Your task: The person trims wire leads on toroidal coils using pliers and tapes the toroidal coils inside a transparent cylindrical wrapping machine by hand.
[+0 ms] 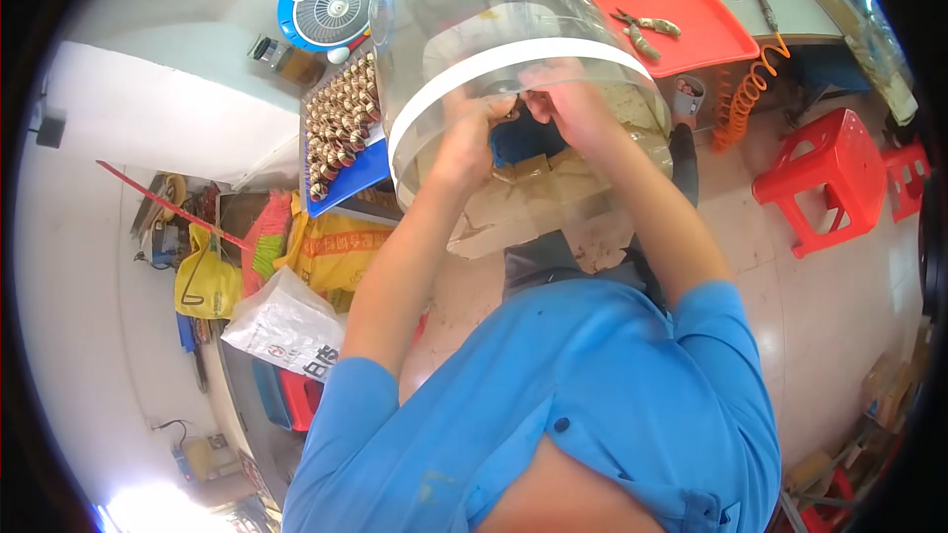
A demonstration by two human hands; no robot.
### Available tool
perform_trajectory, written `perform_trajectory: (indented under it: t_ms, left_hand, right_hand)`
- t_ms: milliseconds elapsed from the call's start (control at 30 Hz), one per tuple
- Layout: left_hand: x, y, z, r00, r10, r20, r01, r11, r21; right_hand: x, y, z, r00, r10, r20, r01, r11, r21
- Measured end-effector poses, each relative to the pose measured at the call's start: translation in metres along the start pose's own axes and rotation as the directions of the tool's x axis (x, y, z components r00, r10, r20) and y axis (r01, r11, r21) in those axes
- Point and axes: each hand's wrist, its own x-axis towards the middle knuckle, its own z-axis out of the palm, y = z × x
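Both hands are inside a large clear plastic cover (405,153) with a white band round its rim. My left hand (476,130) has its fingers bent together around a small dark part. Close beside it, my right hand (568,104) pinches at the same spot, its fingertips nearly touching the left ones. What the right fingers hold is too small to make out. Just below the hands lies a dark blue item (528,141) on brown, tape-covered cardboard (538,197).
Left of the cover, many copper-wound parts (341,123) fill a blue tray (351,176). A blue round fan (331,2) stands behind. On the right are a red tray (691,39) with pliers (647,25), an orange coiled hose (748,94) and a red stool (834,173).
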Motion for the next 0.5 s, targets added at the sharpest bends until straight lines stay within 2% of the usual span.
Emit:
perform_trajectory:
  t_ms: [33, 133, 233, 333, 433, 500]
  left_hand:
    - [0.001, -0.001, -0.001, 1.000, 0.005, 0.013, -0.005, 1.000, 0.006]
    - [0.002, -0.003, -0.005, 0.999, 0.013, 0.045, -0.014, 1.000, 0.014]
    - [0.007, -0.006, -0.009, 0.996, 0.014, 0.083, -0.014, 1.000, 0.002]
    - [0.006, -0.008, -0.012, 0.993, 0.029, 0.112, -0.026, 0.999, -0.024]
    - [0.012, -0.006, -0.010, 0.989, 0.070, 0.129, -0.068, 0.998, -0.017]
    - [0.008, -0.006, -0.010, 0.988, 0.085, 0.128, -0.086, 0.996, -0.001]
  right_hand:
    - [0.004, 0.003, -0.003, 1.000, -0.011, 0.020, 0.011, 1.000, -0.014]
    - [0.004, 0.009, -0.010, 0.995, 0.023, 0.100, -0.034, 0.993, 0.110]
    - [-0.002, 0.015, -0.004, 0.998, -0.044, 0.038, 0.036, 0.984, 0.176]
    - [-0.003, 0.016, -0.007, 1.000, 0.013, 0.020, -0.018, 0.971, 0.238]
    - [-0.008, 0.017, -0.004, 0.999, -0.003, -0.053, 0.019, 0.950, 0.311]
    - [-0.001, 0.017, -0.019, 0.994, -0.091, -0.068, 0.107, 0.949, 0.297]
